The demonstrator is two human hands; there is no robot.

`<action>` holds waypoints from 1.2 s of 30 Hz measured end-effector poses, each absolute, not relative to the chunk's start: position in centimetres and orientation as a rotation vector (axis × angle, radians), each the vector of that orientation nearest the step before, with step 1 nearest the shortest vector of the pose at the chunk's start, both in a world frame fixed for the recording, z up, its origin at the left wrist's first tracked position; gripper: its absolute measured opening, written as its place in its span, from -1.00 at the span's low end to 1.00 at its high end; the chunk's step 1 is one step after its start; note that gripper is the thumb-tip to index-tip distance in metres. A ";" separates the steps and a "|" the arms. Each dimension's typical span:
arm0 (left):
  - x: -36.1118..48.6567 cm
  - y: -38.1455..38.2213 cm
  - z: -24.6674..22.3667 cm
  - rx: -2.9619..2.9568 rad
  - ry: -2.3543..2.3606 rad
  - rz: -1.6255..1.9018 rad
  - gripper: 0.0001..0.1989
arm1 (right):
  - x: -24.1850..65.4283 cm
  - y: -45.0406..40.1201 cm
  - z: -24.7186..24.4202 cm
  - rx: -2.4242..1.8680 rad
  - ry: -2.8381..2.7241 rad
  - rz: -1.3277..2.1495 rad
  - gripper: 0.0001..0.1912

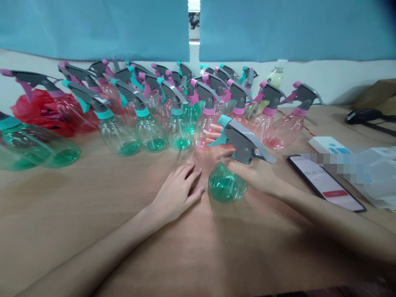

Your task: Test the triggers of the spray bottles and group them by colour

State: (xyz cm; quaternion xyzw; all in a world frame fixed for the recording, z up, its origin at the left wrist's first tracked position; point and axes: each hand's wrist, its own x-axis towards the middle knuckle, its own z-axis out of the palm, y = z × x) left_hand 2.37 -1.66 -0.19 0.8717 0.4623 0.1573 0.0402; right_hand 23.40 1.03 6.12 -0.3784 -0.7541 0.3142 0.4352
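Note:
My right hand (260, 175) is wrapped around the neck of a green spray bottle (227, 185), just below its grey and teal trigger head. Green liquid shows through the clear bottle, which tilts slightly above or on the table; I cannot tell which. Some fingers of this hand pass behind the trigger head. To the left of that bottle, my left hand (176, 189) rests palm down on the table, fingers stretched out and holding nothing. Behind both hands stands a row of similar bottles, among them a teal-collared spray bottle (181, 132) and a pink-collared spray bottle (204, 130).
A phone (328, 183) lies at the right, beside a white box (329, 145) and crumpled clear plastic (380, 177). A black strapped object (368, 117) sits farther back. At the left, a red plastic bag (34, 109) lies among several more spray bottles. Blue curtains (93, 29) hang behind.

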 end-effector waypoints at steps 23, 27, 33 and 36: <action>2.5 -1.7 -0.1 2.691 1.434 0.442 -0.56 | 23.2 0.8 6.3 -1.057 -1.838 0.698 -0.91; 2.5 -1.7 -0.1 2.716 1.432 0.428 -0.54 | 23.3 0.9 6.3 -1.024 -1.838 0.714 -0.87; 2.5 -1.7 -0.1 2.732 1.437 0.419 -0.54 | 23.3 0.9 6.4 -0.962 -1.853 0.722 -0.79; 2.6 -1.5 -0.2 2.735 1.431 0.416 -0.53 | 23.4 0.9 6.4 -0.928 -1.859 0.696 -0.74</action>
